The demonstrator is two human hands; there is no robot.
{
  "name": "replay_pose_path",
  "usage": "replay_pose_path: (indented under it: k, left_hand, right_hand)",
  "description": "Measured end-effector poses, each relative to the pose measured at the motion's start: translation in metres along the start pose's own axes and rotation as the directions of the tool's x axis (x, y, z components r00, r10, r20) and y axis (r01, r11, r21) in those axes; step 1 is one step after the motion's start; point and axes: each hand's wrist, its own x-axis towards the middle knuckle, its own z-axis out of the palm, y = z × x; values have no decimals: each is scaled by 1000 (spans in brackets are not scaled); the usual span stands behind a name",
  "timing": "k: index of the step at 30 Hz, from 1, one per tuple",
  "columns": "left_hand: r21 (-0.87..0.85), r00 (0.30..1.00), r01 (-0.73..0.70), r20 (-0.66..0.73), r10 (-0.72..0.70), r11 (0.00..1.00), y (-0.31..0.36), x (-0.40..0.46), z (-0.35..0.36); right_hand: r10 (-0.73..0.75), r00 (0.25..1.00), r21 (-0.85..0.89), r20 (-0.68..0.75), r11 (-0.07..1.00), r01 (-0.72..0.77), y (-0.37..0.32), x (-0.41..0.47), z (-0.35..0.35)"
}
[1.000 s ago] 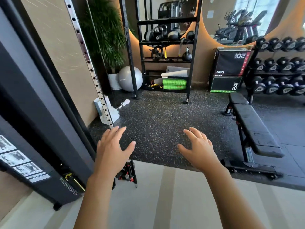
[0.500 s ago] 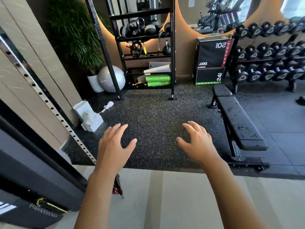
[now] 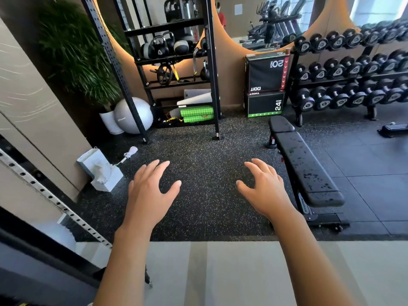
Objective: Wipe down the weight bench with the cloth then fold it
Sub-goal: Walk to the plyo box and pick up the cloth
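1. Weight bench stands on the dark rubber floor at the right of the scene, its long black pad running from near to far, with dark wet-looking spots scattered over the surface

2. At the far left a perforated metal upright slants across a beige wall panel, and a leafy green plant in a white pot stands in the far corner

3. A white paper bag lies tipped on the floor beside the wall, with something white and crumpled at its mouth; whether that is the cloth cannot be told

4. A grey exercise ball rests just right of the plant pot, partly behind a post of the black shelving rack, which carries kettlebells, an ab wheel and green foam rollers

5. The left hand hovers palm down over the floor, fingers spread and relaxed, holding nothing

6. The right hand hovers likewise, fingers loosely bent and empty, just left of the bench and not touching it

7. Two stacked black plyo boxes sit against the far wall beyond the bench's head end

8. A three-tier dumbbell rack fills the far right
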Motion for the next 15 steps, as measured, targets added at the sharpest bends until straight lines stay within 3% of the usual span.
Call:
replay_pose_path:
  k: [15]
  left_hand:
    - [-55,998,-46,32,48,997,-18,172,71]
  right_hand:
    - [34,999,-43,-34,998,-36,16,157,27]
